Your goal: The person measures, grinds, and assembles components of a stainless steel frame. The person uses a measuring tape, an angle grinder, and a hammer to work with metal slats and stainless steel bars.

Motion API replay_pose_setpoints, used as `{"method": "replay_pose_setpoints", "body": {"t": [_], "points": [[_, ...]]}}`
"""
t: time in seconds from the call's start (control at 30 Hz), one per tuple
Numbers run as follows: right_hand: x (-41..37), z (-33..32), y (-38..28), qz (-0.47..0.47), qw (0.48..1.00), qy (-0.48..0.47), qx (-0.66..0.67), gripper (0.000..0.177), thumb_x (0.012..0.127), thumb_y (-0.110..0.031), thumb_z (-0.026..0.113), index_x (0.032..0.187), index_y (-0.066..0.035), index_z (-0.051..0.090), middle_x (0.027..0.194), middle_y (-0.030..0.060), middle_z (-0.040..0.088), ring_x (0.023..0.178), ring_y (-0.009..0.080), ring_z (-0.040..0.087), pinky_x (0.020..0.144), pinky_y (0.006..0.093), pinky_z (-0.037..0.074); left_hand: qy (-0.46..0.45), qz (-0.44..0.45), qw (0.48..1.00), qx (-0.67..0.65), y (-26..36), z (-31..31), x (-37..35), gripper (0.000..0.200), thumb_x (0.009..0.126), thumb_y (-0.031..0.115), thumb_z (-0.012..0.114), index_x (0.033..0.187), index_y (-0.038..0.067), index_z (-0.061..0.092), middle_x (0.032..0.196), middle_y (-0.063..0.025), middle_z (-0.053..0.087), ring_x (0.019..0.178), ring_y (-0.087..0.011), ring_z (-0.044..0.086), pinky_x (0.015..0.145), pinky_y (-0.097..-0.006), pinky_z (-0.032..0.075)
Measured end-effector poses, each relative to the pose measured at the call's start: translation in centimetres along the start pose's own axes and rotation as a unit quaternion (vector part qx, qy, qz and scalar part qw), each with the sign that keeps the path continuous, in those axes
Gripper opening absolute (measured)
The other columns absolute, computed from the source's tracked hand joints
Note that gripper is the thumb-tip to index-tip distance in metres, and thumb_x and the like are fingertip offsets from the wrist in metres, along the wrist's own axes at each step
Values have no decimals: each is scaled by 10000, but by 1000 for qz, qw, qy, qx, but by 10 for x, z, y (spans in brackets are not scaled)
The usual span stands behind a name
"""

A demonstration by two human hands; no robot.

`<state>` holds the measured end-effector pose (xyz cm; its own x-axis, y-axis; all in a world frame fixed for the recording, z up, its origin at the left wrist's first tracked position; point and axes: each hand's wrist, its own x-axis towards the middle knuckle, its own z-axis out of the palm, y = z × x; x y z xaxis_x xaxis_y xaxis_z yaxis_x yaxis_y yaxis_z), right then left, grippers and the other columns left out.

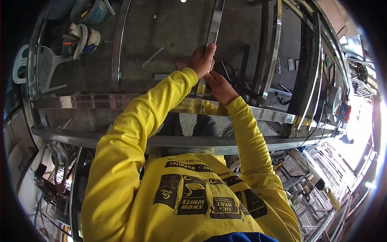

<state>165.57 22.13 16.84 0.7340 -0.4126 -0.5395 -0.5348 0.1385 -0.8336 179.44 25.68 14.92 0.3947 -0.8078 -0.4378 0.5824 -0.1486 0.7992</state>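
My left hand (pixel 201 60) is closed around a thin polished steel bar (pixel 214 22) that runs away from me over the concrete floor. Just below it, my right hand (pixel 219 86) pinches the same bar near its lower end. A small yellow object (pixel 200 89) shows under my hands; I cannot tell what it is. Both arms wear yellow sleeves and reach over the horizontal steel tubes (pixel 88 101) of a frame.
A second steel tube (pixel 185 142) crosses close to my chest. More steel bars (pixel 275 48) stand at the right and another (pixel 117 44) at the left. Buckets (pixel 89 12) and a white plastic chair (pixel 38 64) are at the upper left. Metal offcuts (pixel 153 56) lie on the floor.
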Motion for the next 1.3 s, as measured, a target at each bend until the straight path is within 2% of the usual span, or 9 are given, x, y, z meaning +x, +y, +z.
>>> {"method": "replay_pose_setpoints", "body": {"t": [0.47,0.67,0.8,0.9,1.03,1.13,1.17,1.23,1.3], "points": [[-8,3,-15,-79,994,26,-65,426,1050,-353,478,1033,58,590,856,228,643,754,352,583,721,407,459,-7,-46,997,55,21,1,-5,510,997,554,516,873,60,503,570,-23,494,443,-121,466,438,-283,384],[-13,0,-25,31,995,-2,-98,468,1041,-394,482,1021,57,606,856,269,642,732,352,524,746,411,469,-2,-131,991,39,14,-3,-1,561,957,591,556,865,37,553,561,-34,513,437,-145,505,427,-306,410],[-14,2,-28,2,996,75,-52,441,1040,-374,476,982,42,611,819,262,632,711,363,543,717,429,487,1,-109,993,32,43,7,9,555,940,583,591,969,30,580,600,-39,544,446,-141,533,435,-300,429],[0,-19,-56,-9,961,246,-124,370,1035,-325,489,999,20,616,809,243,628,774,387,619,732,440,490,14,-65,998,18,53,10,35,552,945,577,587,1024,31,575,620,-42,553,463,-130,549,443,-299,435],[86,-103,-146,-254,815,424,-302,354,1025,-284,518,1166,34,585,1085,260,627,998,414,614,824,469,484,25,-52,994,92,59,16,44,575,959,565,570,1052,-2,569,665,-83,592,540,-192,600,511,-355,482],[177,-169,-236,-358,712,521,-307,592,991,-360,570,1344,107,477,1270,331,565,1191,480,524,1009,491,426,65,32,983,167,46,17,47,571,974,530,557,1062,-34,561,804,-212,660,757,-407,659,688,-469,507],[201,-182,-266,-334,717,538,-293,617,987,-382,562,1343,111,459,1282,345,553,1199,488,520,1017,491,425,68,32,981,179,46,17,46,566,976,523,555,1066,-35,561,835,-236,667,801,-447,658,719,-487,504],[292,-223,-277,-248,770,517,-278,679,981,-423,531,1366,121,400,1331,373,505,1247,500,489,1055,486,408,103,99,970,198,39,19,45,493,995,475,550,1084,-10,566,789,-167,638,737,-350,665,666,-420,506],[333,-183,-257,-143,802,459,-354,751,987,-450,478,1421,136,301,1408,400,414,1324,508,423,1112,488,361,112,99,969,199,42,21,45,450,1007,446,544,1091,5,569,793,-139,627,744,-310,665,667,-388,503]]}}
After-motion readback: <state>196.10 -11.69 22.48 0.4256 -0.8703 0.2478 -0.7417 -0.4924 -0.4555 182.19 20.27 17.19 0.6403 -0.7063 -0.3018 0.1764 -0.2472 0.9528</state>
